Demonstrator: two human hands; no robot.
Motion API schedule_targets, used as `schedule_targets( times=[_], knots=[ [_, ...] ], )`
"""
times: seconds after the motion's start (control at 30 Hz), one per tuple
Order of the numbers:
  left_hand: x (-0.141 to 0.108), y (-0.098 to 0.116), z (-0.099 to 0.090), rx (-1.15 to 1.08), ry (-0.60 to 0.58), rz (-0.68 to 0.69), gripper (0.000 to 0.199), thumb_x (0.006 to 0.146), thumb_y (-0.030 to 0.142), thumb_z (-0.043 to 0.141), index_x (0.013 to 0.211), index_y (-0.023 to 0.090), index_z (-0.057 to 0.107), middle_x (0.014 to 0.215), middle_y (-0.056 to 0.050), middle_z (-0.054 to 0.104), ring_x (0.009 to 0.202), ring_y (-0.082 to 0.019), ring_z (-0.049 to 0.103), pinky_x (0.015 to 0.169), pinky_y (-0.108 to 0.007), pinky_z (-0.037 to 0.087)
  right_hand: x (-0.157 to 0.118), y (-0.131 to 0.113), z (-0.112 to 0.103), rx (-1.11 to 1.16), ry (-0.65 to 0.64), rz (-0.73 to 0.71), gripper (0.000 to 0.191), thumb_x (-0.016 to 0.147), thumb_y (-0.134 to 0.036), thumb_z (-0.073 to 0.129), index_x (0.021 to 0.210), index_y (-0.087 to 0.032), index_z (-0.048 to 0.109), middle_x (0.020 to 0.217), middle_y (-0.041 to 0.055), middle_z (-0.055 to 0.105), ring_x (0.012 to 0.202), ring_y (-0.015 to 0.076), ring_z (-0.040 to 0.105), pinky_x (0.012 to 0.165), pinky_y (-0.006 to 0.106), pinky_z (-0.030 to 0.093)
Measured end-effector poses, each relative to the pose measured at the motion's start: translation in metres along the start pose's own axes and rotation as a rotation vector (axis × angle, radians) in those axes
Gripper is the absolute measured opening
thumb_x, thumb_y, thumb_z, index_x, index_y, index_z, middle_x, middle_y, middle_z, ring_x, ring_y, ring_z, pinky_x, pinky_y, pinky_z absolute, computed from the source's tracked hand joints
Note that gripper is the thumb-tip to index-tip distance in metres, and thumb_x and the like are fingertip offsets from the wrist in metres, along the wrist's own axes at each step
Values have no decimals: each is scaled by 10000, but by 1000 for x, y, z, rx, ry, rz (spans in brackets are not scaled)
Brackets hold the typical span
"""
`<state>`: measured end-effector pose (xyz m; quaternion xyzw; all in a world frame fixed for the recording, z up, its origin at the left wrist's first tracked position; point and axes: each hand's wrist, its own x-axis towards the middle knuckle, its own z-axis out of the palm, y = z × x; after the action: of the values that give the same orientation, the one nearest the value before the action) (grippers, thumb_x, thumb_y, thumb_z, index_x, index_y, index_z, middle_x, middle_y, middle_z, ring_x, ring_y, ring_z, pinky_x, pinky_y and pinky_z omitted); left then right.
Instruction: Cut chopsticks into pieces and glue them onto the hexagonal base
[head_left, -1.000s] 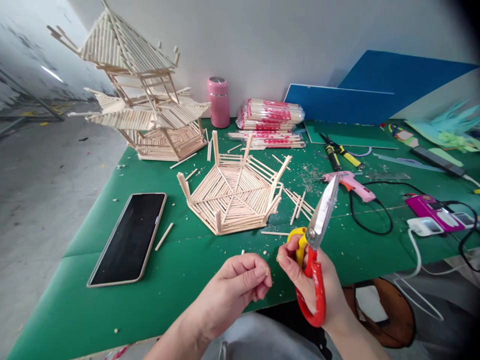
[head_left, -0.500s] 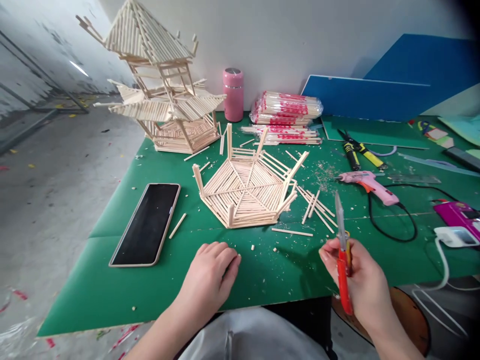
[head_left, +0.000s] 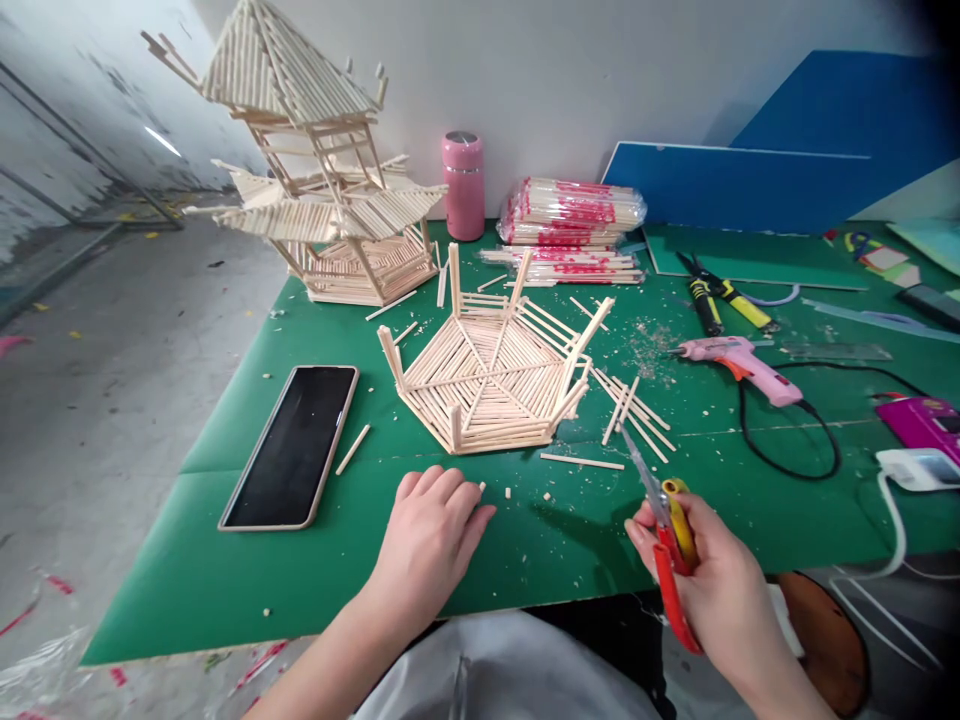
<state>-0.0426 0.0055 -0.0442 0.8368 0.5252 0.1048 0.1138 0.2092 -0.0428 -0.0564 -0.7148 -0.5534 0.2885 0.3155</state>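
In my right hand (head_left: 720, 575) is a pair of scissors (head_left: 666, 515) with one red and one yellow handle. The blades point up and left, toward the loose sticks (head_left: 634, 410). My left hand (head_left: 431, 540) rests palm down near the table's front edge, fingers bent, thumb apart; the fingertips are partly hidden and nothing shows in it. Small cut stick bits (head_left: 508, 493) lie just right of it. Beyond both hands is an octagon-like base (head_left: 487, 375) of wooden sticks with upright posts. A single stick (head_left: 582, 461) lies in front of it.
A stick pagoda (head_left: 337, 215) stands at the back left, beside a pink flask (head_left: 463, 187) and bagged sticks (head_left: 571, 215). A phone (head_left: 292, 447) lies left. To the right are a pink glue gun (head_left: 739, 365) with its cable and yellow-black pliers (head_left: 724, 295).
The scissors have swung from upright to tilting left, with their handles spread wider. My right hand has moved slightly left and down. My left hand has shifted slightly up and right.
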Motion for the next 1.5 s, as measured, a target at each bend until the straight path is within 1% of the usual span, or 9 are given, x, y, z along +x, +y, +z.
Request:
schedule_targets(
  times=[0.17, 0.33, 0.53, 0.67, 0.8, 0.9, 1.1, 1.37, 1.5],
  knots=[
    [2, 16, 3, 50, 123, 0, 224, 855, 285, 450, 707, 168, 574, 680, -37, 567, 680, -196, 479, 646, -336, 334, -3, 3, 2, 4, -35, 8, 251, 734, -405, 598, 861, -214, 495, 770, 38, 661, 690, 174, 655, 629, 239, 540],
    [18, 35, 5, 237, 24, -24, 229, 859, 208, 412, 670, 186, 541, 673, -44, 548, 731, -231, 469, 670, -381, 307, -5, 3, 3, 62, -49, -39, 220, 758, -379, 574, 876, -220, 478, 745, 37, 657, 685, 176, 664, 581, 221, 543],
    [15, 36, 1, 203, 3, -18, 237, 851, 124, 389, 679, 172, 543, 668, -47, 556, 707, -223, 457, 651, -380, 293, -5, 0, 4, 33, -60, -11, 215, 747, -348, 586, 887, -216, 491, 651, 6, 611, 649, 172, 648, 557, 222, 527],
    [1, 44, -10, -423, 7, -74, 212, 849, 219, 432, 683, 165, 552, 643, -26, 547, 653, -175, 441, 637, -332, 305, -7, -24, 11, 294, -128, 33, 190, 730, -311, 604, 848, -219, 487, 630, -13, 591, 583, 150, 614, 512, 217, 510],
    [-8, 56, -11, -1434, -305, -470, 239, 735, 352, 606, 628, 149, 541, 570, 12, 478, 552, -109, 392, 535, -237, 282, -9, -52, 24, 565, -314, 53, 111, 726, -273, 616, 754, -213, 526, 692, 17, 621, 618, 152, 613, 555, 239, 514],
    [-8, 59, -5, -1903, -337, -706, 243, 654, 312, 700, 594, 131, 550, 532, 25, 461, 532, -80, 359, 541, -212, 261, -10, -60, 32, 737, -335, 66, 98, 732, -268, 619, 756, -228, 533, 710, 7, 626, 602, 136, 605, 572, 246, 516],
    [-8, 57, 2, -2142, -279, -771, 223, 652, 262, 719, 555, 108, 589, 461, 31, 451, 487, -64, 351, 537, -207, 257, -8, -53, 39, 882, -384, 59, 186, 683, -229, 689, 777, -238, 529, 737, 0, 626, 660, 135, 618, 627, 255, 534],
    [-8, 59, 3, -2033, -218, -754, 183, 652, 247, 725, 624, 90, 636, 522, 2, 526, 516, -64, 411, 551, -201, 287, -5, -60, 40, 739, -175, -9, 221, 665, -204, 699, 754, -216, 498, 695, -23, 587, 613, 115, 622, 591, 213, 534],
    [-8, 58, 4, -2114, -237, -780, 155, 641, 220, 735, 644, 94, 645, 540, 0, 546, 528, -61, 447, 572, -199, 315, -3, -63, 38, 741, -204, -17, 248, 659, -257, 707, 764, -222, 485, 671, -20, 598, 609, 128, 622, 578, 223, 534]
  ],
)
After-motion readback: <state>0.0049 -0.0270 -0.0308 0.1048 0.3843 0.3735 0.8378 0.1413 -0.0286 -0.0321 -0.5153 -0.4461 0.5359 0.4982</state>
